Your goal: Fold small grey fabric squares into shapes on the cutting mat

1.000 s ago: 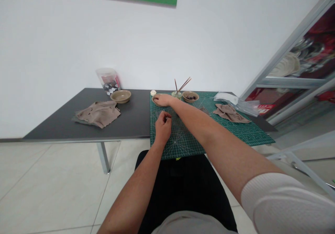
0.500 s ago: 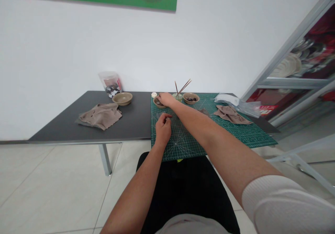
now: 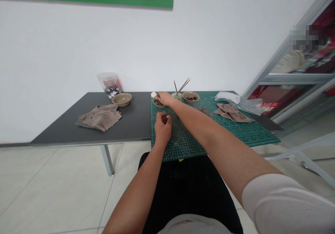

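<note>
Head view: near bowl [image 3: 160, 107] sits at the far left of the mat [image 3: 180, 146], just under and left of the right hand's [image 3: 164, 99] fingertips. Bowl round, so no long axis; dark bits [image 3: 158, 102] inside, too small to read their lie. Right hand the nearer of the two; left hand [image 3: 163, 129] on the near side of the bowl, apart from it.

Right arm stretched long, slanting across the mat from the right; palm down, fingers bent down at the rim. Whether they pinch anything: cannot tell, tips hidden.

Left arm lower, elbow toward the body, wrist above the mat. Fingers curled in, thumb up against them, a pale bit [image 3: 168, 116] gripped at the tips. Second bowl [image 3: 194, 101] right of the sticks [image 3: 184, 85].
</note>
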A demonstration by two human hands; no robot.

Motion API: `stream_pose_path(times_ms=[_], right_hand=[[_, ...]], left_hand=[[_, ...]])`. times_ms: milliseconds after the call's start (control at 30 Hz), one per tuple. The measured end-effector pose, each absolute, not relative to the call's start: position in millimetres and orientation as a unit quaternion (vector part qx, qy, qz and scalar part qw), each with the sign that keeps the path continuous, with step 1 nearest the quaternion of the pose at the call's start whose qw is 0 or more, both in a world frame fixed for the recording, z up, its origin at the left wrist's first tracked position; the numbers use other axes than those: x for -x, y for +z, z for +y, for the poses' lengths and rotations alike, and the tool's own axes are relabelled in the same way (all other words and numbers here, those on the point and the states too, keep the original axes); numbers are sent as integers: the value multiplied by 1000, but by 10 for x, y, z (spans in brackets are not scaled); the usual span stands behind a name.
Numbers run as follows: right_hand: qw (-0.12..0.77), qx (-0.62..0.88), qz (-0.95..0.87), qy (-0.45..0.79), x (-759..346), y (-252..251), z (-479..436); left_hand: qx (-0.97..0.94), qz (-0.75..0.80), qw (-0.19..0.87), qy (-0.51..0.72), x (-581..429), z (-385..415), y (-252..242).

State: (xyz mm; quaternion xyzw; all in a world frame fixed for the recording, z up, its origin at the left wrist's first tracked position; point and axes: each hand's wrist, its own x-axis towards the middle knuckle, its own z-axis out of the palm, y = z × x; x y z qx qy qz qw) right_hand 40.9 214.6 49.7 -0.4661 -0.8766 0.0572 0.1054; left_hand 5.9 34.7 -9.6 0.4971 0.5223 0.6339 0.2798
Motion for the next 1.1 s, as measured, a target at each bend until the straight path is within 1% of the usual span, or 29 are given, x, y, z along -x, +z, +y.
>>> stream_pose_path(times_ms=[167,467,533,633,800,867,967,1100], right_hand=[[97,458,-881,64,-390,493,2166],[88,441,-891,57,-398,557,2087],[109,442,-889,57,-404,572,2054],[165,433,-884,63,-468,617,1914],[244,421,-869,89,-906,687,1423],[259,432,-859,94,-1211,663,1190],[273,481,-828,91,-1752,542,860],[299,576,-760,38,-2479,277,518]], left_hand=[[-497,528,276,631,-59,340,-83],[-482,513,302,643,-62,345,-77],[-481,503,314,646,-65,342,-72],[-483,500,317,645,-64,333,-54],[-505,529,285,619,-53,331,-30],[-513,529,267,621,-48,338,-31],[-523,526,253,621,-44,350,-31],[-541,534,231,607,-50,357,-16]])
